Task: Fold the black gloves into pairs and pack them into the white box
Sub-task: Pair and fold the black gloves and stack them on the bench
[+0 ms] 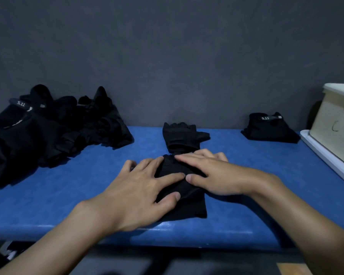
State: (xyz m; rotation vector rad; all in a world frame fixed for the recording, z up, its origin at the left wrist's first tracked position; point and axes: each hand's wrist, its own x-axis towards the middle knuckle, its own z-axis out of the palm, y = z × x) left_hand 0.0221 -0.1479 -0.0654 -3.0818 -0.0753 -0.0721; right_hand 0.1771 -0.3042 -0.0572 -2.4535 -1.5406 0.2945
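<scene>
A black glove [184,205] lies flat on the blue table [68,195] near its front edge. My left hand [139,187] presses on the glove's left side with spread, straight fingers. My right hand [211,173] lies flat across its top right part. Just behind them sits a second black glove [182,136], fingers toward the wall. A heap of black gloves [48,132] fills the back left. A folded pair [269,128] with a 5.11 tag rests at the back right. The white box [336,120] stands at the right edge.
A dark grey wall [167,56] rises directly behind the table. The box sits on a white lid or tray [326,155] that juts over the table's right side. Below the front edge is dark floor with dim shapes.
</scene>
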